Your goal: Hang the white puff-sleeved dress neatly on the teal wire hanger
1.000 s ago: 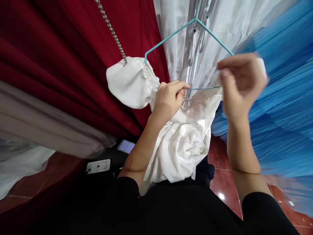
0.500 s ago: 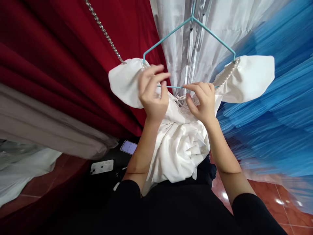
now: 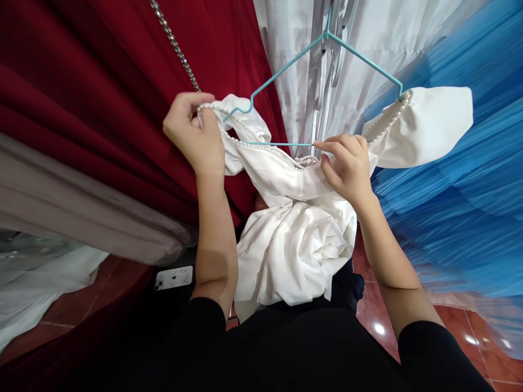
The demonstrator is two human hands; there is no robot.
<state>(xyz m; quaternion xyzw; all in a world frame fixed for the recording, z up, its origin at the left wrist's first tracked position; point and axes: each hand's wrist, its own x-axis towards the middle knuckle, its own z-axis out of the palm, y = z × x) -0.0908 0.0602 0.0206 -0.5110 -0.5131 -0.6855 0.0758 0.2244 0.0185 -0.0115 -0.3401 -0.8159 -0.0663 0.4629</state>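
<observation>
A white dress (image 3: 298, 250) with pearl-beaded edging hangs in front of me, its skirt gathered low near my body. Its right sleeve (image 3: 433, 128) still sits over the end of a light-blue wire hanger (image 3: 363, 58). At the left, my left hand (image 3: 195, 130) is closed on the dress's beaded shoulder strap, pulled out past the hanger's left end, which shows bare. My right hand (image 3: 347, 166) pinches the hanger's bottom bar near the middle, thumb and fingertips close to the neckline.
Red fabric (image 3: 134, 81) hangs on the left, with beige cloth (image 3: 81, 196) below it. Blue ruffled tulle (image 3: 461, 207) fills the right. A phone (image 3: 174, 277) lies on a black surface at lower left. Behind the hanger are white drapes (image 3: 388, 32) and a metal pole.
My left hand has moved left from beside the hanger and taken hold of the shoulder strap, drawing it off the hanger's left end. My right hand keeps its place on the bar.
</observation>
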